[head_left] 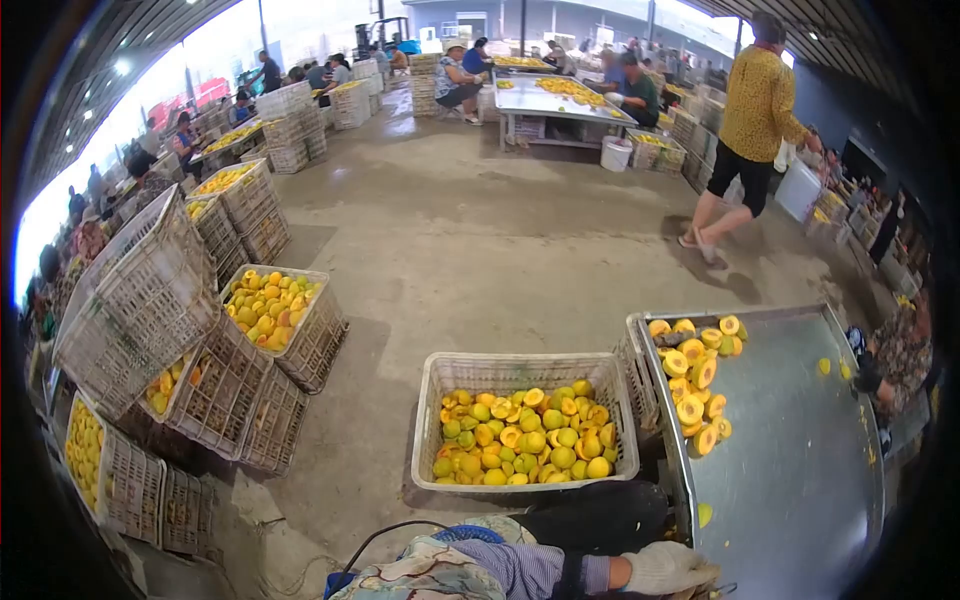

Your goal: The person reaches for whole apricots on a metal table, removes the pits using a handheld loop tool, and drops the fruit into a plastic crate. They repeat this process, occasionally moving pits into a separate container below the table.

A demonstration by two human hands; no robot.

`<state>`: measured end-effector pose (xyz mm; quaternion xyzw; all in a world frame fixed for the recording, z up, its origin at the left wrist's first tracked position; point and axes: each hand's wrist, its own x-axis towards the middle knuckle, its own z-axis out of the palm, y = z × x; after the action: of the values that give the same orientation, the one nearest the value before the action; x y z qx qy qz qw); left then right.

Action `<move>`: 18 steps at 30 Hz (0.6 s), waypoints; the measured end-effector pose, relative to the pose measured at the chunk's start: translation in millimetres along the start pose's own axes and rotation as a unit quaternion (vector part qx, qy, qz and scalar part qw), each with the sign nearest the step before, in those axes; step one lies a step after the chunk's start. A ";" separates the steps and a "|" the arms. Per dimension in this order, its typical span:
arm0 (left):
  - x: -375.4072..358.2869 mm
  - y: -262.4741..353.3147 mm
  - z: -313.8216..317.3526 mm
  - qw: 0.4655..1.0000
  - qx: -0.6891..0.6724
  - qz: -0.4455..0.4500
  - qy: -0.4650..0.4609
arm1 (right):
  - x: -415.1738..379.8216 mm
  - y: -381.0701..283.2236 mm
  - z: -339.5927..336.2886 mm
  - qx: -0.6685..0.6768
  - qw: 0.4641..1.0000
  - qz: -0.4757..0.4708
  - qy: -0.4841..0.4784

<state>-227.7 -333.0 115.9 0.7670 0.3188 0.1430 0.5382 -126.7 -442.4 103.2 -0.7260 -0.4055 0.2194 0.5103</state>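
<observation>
A gloved hand [665,568] in knit white fabric rests at the near edge of the smooth steel table [800,470], forearm lying level across the lap; which hand it is and how far its grip is closed cannot be told. Halved yellow peaches [697,385] lie piled well beyond it. A plastic lattice crate [527,372] of peach halves sits just left.
</observation>
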 end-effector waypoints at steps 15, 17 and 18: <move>-14.3 11.2 -30.4 0.886 -0.460 -0.004 0.060 | -21.2 -57.5 -11.1 0.023 0.983 0.134 -0.125; -7.6 -0.4 -26.6 0.854 -0.516 -0.055 0.042 | -16.0 -62.4 -10.5 -0.019 0.989 0.057 -0.136; -6.1 -0.2 -24.7 0.859 -0.506 -0.054 0.054 | -15.1 -60.1 -9.7 -0.021 0.989 0.067 -0.130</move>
<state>-246.2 -318.8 125.9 0.3619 0.2721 0.2960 0.8411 -150.2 -451.1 160.8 -0.7275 -0.4231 0.3370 0.4221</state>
